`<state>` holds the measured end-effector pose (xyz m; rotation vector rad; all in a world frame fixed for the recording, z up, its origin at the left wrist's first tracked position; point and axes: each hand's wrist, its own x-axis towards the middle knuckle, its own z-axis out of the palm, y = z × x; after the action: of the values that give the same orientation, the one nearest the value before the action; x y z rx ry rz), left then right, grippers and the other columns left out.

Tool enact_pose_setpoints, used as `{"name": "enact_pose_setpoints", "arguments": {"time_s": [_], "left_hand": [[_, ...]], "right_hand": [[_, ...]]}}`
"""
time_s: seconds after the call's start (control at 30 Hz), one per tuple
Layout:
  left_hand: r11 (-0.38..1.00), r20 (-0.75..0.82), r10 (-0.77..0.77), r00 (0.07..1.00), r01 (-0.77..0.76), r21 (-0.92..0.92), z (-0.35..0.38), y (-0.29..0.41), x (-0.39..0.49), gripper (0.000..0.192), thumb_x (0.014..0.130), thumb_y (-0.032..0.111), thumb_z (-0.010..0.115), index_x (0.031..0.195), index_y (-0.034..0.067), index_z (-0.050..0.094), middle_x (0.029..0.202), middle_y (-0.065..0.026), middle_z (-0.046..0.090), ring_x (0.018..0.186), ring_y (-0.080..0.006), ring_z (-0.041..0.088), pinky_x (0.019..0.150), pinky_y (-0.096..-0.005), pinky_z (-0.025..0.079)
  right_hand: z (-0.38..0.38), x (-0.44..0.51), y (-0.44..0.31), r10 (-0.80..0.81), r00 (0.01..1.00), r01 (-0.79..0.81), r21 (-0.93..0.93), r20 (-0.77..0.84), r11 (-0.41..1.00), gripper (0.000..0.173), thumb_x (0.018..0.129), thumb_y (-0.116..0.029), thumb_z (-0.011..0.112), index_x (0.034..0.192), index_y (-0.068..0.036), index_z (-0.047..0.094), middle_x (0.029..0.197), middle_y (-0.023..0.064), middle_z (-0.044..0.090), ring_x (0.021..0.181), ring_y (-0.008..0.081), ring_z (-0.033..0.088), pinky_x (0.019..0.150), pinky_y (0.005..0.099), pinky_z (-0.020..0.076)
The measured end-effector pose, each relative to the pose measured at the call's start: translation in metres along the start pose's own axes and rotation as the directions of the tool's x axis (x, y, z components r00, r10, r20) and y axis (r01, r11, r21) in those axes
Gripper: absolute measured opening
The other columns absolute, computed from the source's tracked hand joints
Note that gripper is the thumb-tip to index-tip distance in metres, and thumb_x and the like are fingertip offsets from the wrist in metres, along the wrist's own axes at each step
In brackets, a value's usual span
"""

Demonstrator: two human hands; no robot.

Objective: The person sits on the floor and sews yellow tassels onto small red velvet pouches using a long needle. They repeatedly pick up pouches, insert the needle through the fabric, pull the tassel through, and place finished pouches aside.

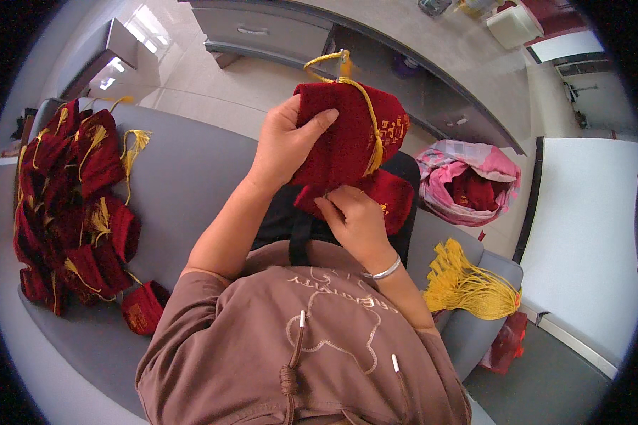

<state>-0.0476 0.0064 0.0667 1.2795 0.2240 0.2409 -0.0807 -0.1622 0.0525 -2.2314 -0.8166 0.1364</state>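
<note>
My left hand (292,141) grips the side of a dark red fabric pouch (340,133) with gold lettering, its thumb flat on the cloth. A yellow cord with a tassel (375,122) runs over the pouch's far edge and down its face; the cord also loops beyond that edge. Just below, my right hand (351,220) has its thumb and fingertips pinched together at the pouch's near edge. Whether something small is between those fingertips, I cannot tell. A second red fabric piece (393,199) with gold marks lies on my lap, partly behind the right hand.
Many red pouches with yellow tassels (95,164) are heaped on the grey sofa (191,138) at left. A yellow tassel bundle (457,287) lies on the sofa's right armrest. A pink bag (436,196) holding red cloth stands beyond it, near a table with drawers (266,29).
</note>
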Motion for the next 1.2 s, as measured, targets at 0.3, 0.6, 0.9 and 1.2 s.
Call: {"name": "enact_pose_setpoints", "arguments": {"time_s": [0.3,0.6,0.9,1.2], "left_hand": [[0.99,-0.022,0.007,1.0,-0.01,-0.138,-0.002,0.005,0.003,0.02,0.089,0.009,0.063,0.107,-0.001,0.062,0.096,-0.0049,0.068,0.084,-0.0104,0.062,0.074,-0.0261,0.052],[0.992,-0.006,0.0,1.0,-0.001,-0.125,-0.003,0.004,0.003,0.021,0.088,0.008,0.064,0.108,-0.001,0.062,0.097,-0.006,0.068,0.084,-0.0113,0.062,0.074,-0.0268,0.052],[0.982,0.03,-0.027,0.999,0.032,-0.184,-0.002,0.002,0.002,0.023,0.088,0.009,0.064,0.109,0.0,0.062,0.098,-0.0063,0.068,0.085,-0.012,0.063,0.076,-0.0272,0.052],[0.977,0.027,-0.006,1.0,0.012,-0.212,-0.003,0.003,0.004,0.022,0.089,0.009,0.063,0.11,0.001,0.061,0.101,-0.0065,0.067,0.088,-0.0131,0.063,0.078,-0.0279,0.052]], "right_hand": [[-0.007,-0.011,0.009,-0.017,0.993,0.014,0.032,0.115,0.999,0.017,0.084,-0.015,0.062,0.076,-0.001,0.061,0.075,0.0157,0.058,0.072,0.0344,0.059,0.064,0.0429,0.0476],[-0.011,-0.007,0.017,-0.048,0.971,0.001,0.194,0.236,0.981,0.015,0.088,-0.012,0.055,0.08,0.001,0.057,0.079,0.0171,0.056,0.079,0.0368,0.057,0.07,0.044,0.0466],[-0.02,0.002,0.022,-0.089,0.941,0.014,0.225,0.325,0.974,0.017,0.093,-0.012,0.047,0.082,0.0,0.053,0.079,0.0167,0.052,0.079,0.0355,0.055,0.071,0.0407,0.045],[-0.021,0.009,0.027,-0.142,0.911,0.032,0.277,0.387,0.96,0.022,0.096,-0.015,0.044,0.083,0.0,0.053,0.079,0.0157,0.051,0.077,0.0331,0.054,0.07,0.0377,0.044]]}}
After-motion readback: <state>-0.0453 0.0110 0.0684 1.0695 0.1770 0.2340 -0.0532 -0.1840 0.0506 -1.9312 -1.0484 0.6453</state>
